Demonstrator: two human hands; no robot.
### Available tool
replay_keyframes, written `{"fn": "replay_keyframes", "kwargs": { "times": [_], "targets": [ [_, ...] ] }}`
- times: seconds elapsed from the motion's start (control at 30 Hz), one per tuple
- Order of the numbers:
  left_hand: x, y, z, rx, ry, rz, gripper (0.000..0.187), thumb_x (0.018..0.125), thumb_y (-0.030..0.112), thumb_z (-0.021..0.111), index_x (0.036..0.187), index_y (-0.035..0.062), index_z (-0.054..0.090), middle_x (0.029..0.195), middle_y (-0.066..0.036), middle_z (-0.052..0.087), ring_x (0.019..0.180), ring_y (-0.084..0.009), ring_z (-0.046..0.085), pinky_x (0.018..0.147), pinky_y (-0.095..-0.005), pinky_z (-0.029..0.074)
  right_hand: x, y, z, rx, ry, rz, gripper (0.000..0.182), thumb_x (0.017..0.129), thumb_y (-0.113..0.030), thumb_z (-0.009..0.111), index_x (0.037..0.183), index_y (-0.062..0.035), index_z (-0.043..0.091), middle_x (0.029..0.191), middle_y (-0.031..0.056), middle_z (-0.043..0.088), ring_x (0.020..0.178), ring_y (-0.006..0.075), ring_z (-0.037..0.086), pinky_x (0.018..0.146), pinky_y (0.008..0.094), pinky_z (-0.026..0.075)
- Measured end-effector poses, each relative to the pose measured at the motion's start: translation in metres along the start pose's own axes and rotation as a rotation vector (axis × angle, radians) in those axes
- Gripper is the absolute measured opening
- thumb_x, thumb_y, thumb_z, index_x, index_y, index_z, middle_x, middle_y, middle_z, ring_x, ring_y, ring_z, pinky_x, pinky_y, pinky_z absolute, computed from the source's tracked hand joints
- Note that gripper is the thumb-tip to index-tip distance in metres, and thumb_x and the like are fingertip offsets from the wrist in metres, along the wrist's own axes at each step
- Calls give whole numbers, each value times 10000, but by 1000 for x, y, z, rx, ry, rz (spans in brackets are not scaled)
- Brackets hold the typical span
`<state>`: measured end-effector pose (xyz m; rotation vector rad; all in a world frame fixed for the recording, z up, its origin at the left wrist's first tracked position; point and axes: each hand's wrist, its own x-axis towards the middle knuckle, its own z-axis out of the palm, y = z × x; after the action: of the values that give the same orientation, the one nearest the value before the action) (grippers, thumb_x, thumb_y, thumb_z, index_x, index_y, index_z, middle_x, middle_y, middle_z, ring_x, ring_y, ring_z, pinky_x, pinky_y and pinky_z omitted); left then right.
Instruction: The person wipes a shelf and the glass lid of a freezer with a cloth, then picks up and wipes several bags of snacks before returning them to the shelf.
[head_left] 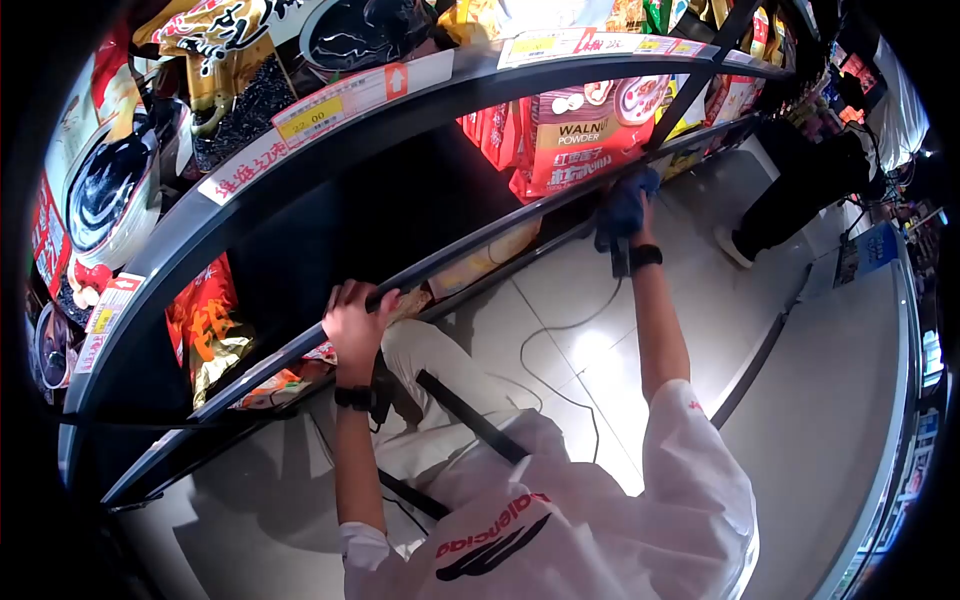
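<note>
My left hand [360,318] is on the dark front edge [462,247] of the lower shelf, its fingers curled over it. My right hand [643,222] is farther along the same shelf, closed on a bunched dark blue cloth [628,200]. The cloth is at the shelf edge, below a red walnut powder bag [585,140]. A black band is on each wrist. The cloth partly hides my right fingers.
Red and gold packets [208,325] stand at the lower shelf's left end. Bagged goods with price labels [310,118] line the upper shelf. A thin cable [560,328] crosses the tiled floor. Another person's dark-clothed leg [800,190] is at the right, near a white display unit [800,400].
</note>
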<state>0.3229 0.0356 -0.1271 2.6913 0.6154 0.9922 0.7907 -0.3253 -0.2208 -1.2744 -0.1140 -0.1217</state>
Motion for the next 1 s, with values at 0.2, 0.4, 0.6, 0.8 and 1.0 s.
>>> {"fn": "replay_keyframes", "kwargs": {
  "times": [0.2, 0.4, 0.6, 0.8, 1.0],
  "targets": [
    [9, -10, 11, 82, 81, 32, 343, 842, 367, 803, 750, 67, 663, 811, -61, 652, 768, -286, 650, 691, -393, 526, 49, -10, -7, -336, 101, 43, 655, 991, -232, 572, 1591, -101, 344, 1482, 203, 525, 1280, 343, 574, 1081, 409, 459],
    [12, -24, 24, 128, 114, 161, 351, 820, 366, 829, 785, 78, 631, 803, -52, 632, 744, -254, 615, 638, -376, 447, 110, 24, -25, -955, -55, -88, 730, 957, -329, 571, 1608, -121, 315, 1525, 244, 493, 1312, 454, 551, 1118, 460, 429],
    [9, -25, 32, 213, 104, 179, 368, 833, 379, 826, 774, 92, 603, 787, -36, 611, 749, -233, 598, 648, -364, 408, 86, -4, -10, -1299, -5, -171, 625, 939, -407, 582, 1505, -153, 509, 1303, 259, 650, 1180, 470, 623, 1033, 544, 482],
    [10, -23, 33, 232, 148, 209, 371, 855, 369, 810, 745, 83, 601, 759, -43, 605, 749, -236, 606, 656, -367, 408, 31, -43, 21, -1464, -171, -287, 502, 913, -337, 655, 1351, -92, 631, 1135, 261, 703, 1038, 474, 666, 888, 538, 552],
    [5, -25, 32, 254, 144, 233, 383, 797, 398, 857, 782, 99, 618, 814, -23, 637, 749, -217, 599, 631, -357, 403, -53, -60, 52, -1401, -364, -524, 465, 870, -288, 699, 1263, -44, 649, 1049, 283, 694, 945, 469, 674, 794, 556, 558]
  ]
}}
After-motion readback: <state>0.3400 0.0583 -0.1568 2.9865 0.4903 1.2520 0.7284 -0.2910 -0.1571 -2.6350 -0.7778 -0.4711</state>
